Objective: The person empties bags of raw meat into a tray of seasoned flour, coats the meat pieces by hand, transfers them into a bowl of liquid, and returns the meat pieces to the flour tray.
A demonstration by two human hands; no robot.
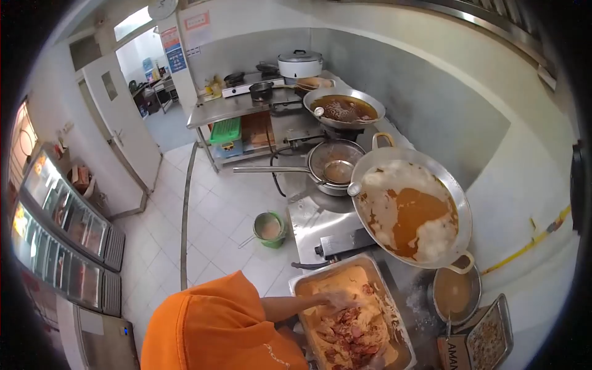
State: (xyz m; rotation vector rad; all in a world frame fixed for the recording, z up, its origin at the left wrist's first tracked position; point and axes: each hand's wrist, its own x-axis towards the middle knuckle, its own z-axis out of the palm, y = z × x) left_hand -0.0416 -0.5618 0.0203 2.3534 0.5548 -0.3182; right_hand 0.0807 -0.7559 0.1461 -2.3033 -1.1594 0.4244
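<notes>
From the orange sleeve (228, 320) at lower left, my left forearm reaches right into a deep metal tray (298, 285). My left hand (336, 300) is in the tray, its flour-coated fingers stretched out over the mix and slightly blurred. Pale orange flour (342, 280) fills the upper part of the tray. Reddish, partly coated pieces that look like meat (351, 336) lie heaped just below the hand. My right hand does not show.
A large wok of foaming oil (425, 206) stands above right of the tray. Behind it are a second oil wok (342, 110) and a strainer over a pot (336, 166). A bowl of batter-like liquid (455, 293) is at right. On the floor sits a green bucket (271, 229).
</notes>
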